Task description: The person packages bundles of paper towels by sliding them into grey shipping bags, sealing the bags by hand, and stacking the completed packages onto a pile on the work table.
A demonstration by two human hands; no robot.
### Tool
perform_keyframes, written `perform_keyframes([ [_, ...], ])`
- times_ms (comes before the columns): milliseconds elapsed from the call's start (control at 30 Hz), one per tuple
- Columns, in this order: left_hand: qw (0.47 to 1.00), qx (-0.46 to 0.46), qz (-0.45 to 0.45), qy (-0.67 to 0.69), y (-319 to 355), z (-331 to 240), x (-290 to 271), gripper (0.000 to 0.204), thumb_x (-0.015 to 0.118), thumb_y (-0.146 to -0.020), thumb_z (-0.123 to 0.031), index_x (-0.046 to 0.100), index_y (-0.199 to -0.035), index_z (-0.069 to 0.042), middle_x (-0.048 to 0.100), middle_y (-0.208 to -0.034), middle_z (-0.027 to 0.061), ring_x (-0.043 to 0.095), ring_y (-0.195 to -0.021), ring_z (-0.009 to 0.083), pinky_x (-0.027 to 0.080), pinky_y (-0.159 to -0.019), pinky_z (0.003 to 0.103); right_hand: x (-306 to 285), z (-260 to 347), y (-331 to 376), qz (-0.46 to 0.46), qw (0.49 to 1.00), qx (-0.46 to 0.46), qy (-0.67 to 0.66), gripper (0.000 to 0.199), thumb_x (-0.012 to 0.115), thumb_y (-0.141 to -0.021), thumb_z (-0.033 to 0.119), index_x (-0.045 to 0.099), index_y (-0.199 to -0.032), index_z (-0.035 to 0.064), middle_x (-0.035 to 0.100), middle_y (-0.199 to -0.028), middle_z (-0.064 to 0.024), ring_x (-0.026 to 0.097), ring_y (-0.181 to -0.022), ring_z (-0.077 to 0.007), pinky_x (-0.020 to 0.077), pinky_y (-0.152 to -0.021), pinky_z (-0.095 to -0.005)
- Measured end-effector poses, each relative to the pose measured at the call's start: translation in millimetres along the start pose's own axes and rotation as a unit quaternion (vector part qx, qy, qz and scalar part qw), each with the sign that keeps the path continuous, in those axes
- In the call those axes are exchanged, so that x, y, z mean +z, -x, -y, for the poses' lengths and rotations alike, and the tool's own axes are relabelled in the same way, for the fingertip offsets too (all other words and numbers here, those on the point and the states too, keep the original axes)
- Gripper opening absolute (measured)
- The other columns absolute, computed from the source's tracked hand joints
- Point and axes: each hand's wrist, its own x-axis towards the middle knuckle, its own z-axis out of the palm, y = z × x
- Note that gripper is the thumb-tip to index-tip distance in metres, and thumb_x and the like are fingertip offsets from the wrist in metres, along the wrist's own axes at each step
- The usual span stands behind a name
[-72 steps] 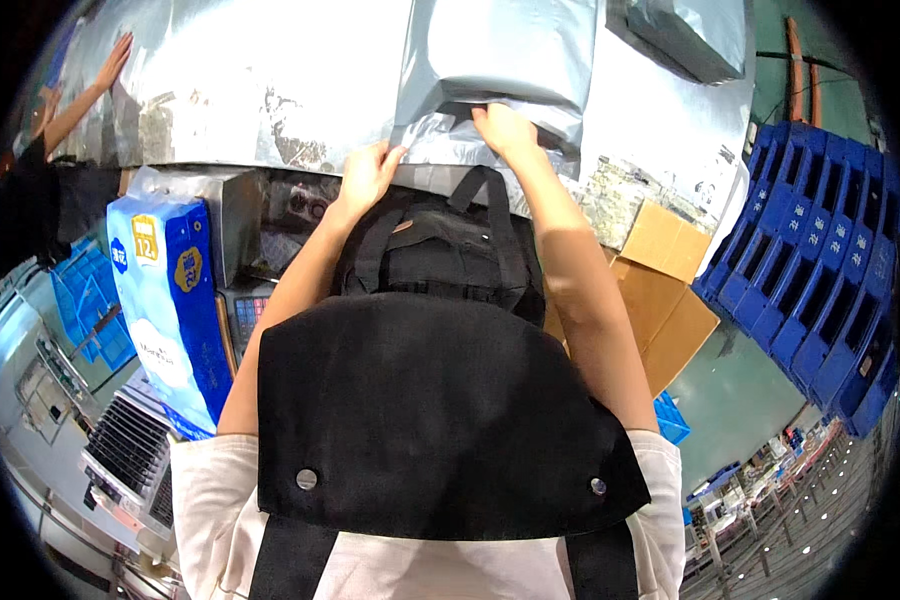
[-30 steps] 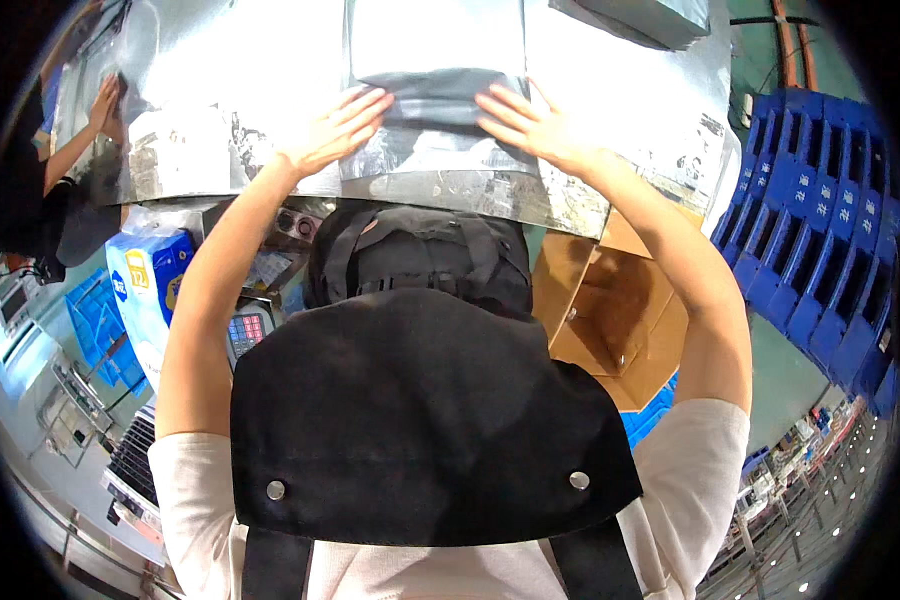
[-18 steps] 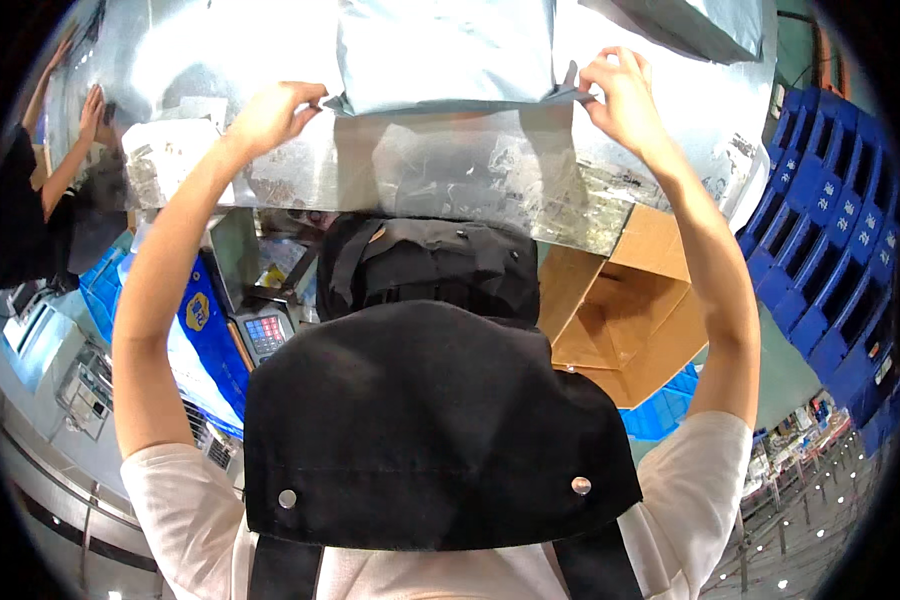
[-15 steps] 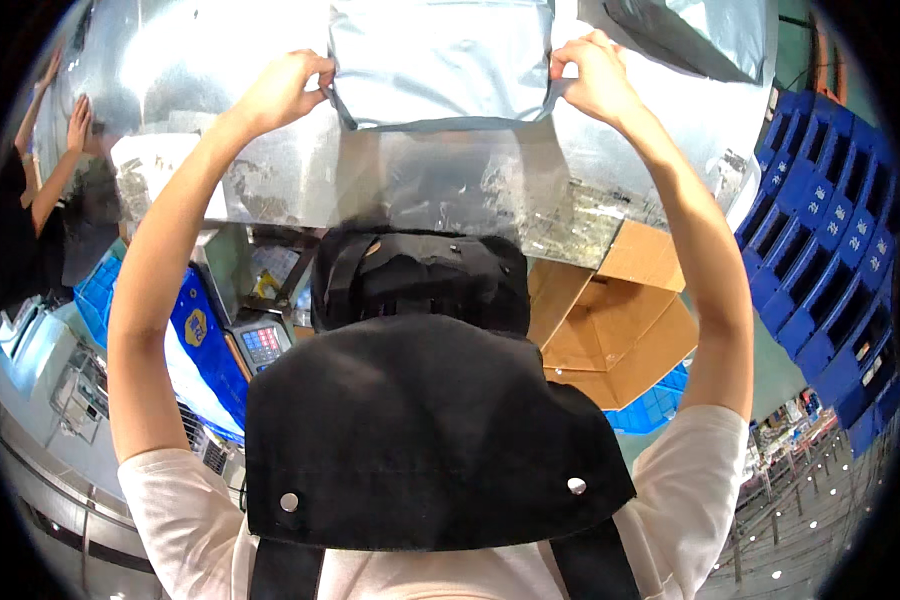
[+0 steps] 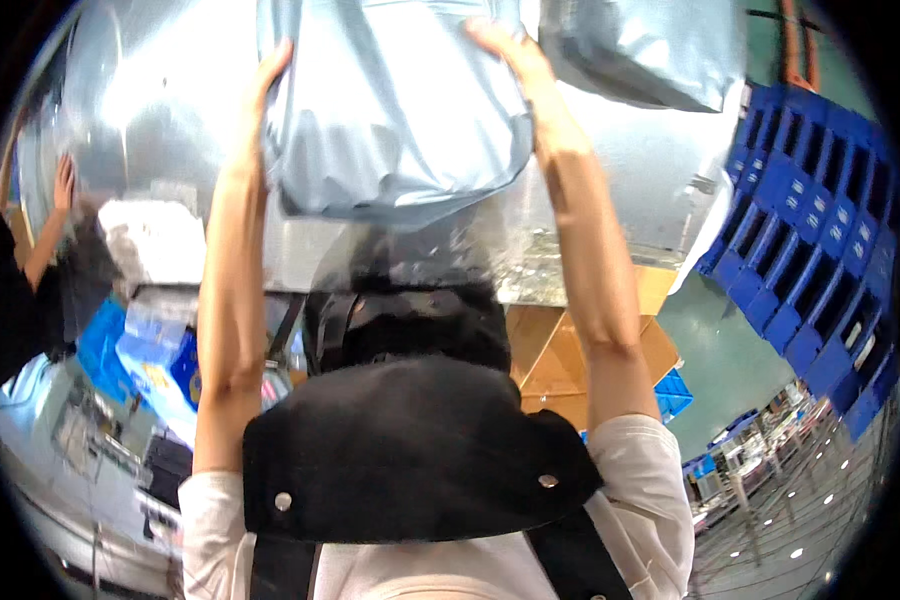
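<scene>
Both hands are pressing flat against the sides of a grey plastic mailer bag [image 5: 395, 110], the left hand [image 5: 270, 80] clamping its edge at about ten o'clock and the right hand [image 5: 505, 45] clamping the opposite edge at about one o'clock, fingers spread open along the plastic and not curling round it. The bag is hanging up at twelve o'clock, its sagging lower end bulging over a black backpack [image 5: 405, 320] that is sitting at the centre. A second grey bag [image 5: 640, 50] is lying at two o'clock on the silvery table [image 5: 620, 170]. Blue stacked crates [image 5: 820, 260] are standing at three o'clock, a cardboard box [image 5: 560, 360] at four. Another person's hand [image 5: 63, 185] is reaching in at nine o'clock. Since only palms are squeezing slick film, the bag is likely to be slipping down if the pressure eases.
</scene>
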Motion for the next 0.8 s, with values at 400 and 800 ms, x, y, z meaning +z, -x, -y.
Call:
perform_keyframes([
  [400, 0.919, 0.206, 0.207, 0.264, 21, -107, 154, 0.031, 0.053, -0.078, -0.023, 0.057, -0.099, -0.001, 0.059, -0.095, 0.0079, 0.056, -0.087, 0.0201, 0.046, -0.073, 0.028, -166, 149, 51, -0.137, 0.961, -0.078, -0.228, 0.032, 0.057, -0.078, 0.028, 0.061, -0.097, 0.0037, 0.06, -0.1, -0.0074, 0.055, -0.093, -0.0148, 0.0395, -0.085, -0.0237],
  [800, 0.952, 0.232, 0.147, 0.135, -38, -80, 261, 0.063, 0.042, -0.086, -0.047, 0.03, -0.132, -0.006, 0.036, -0.131, 0.0171, 0.03, -0.125, 0.0239, 0.022, -0.103, 0.039, -298, 64, -2, -0.097, 0.971, -0.147, -0.162, 0.071, 0.02, -0.09, 0.051, 0.024, -0.131, -0.0057, 0.028, -0.135, -0.0218, 0.025, -0.127, -0.0278, 0.0145, -0.105, -0.0339],
])
